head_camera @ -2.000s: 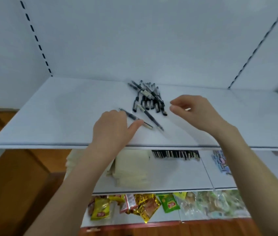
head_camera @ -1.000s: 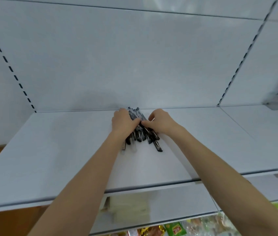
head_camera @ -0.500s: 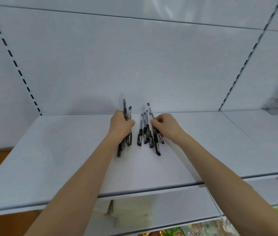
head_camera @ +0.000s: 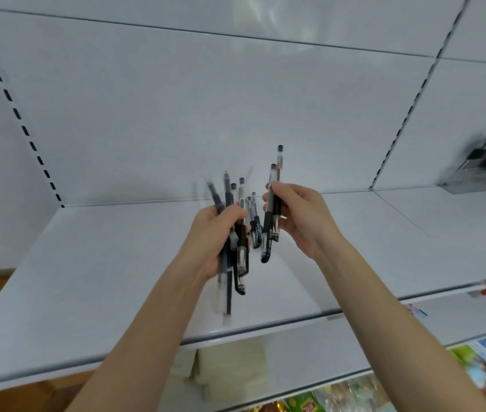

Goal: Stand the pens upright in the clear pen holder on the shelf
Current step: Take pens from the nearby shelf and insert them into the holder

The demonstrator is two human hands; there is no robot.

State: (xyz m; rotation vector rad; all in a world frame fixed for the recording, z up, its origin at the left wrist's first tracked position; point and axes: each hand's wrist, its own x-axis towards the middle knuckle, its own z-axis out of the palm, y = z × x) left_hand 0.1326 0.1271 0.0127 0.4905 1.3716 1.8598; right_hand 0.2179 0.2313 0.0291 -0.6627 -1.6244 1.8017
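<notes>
Gripping a pen bundle (head_camera: 241,257) in my left hand (head_camera: 213,236), fingers (head_camera: 233,215) curled round it; right hand (head_camera: 304,223) pinches two pens (head_camera: 273,214) above the shelf (head_camera: 111,263).

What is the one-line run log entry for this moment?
left hand: grips pen bundle | right hand: grips pens | shelf: below hands | clear pen holder: far right, blurred | stage: not yet placed

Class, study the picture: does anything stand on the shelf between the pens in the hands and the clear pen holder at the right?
Nothing visible does. The left hand and right hand grip the pens above the shelf, and no object shows on the stretch leading to the blurred pen holder.
</notes>
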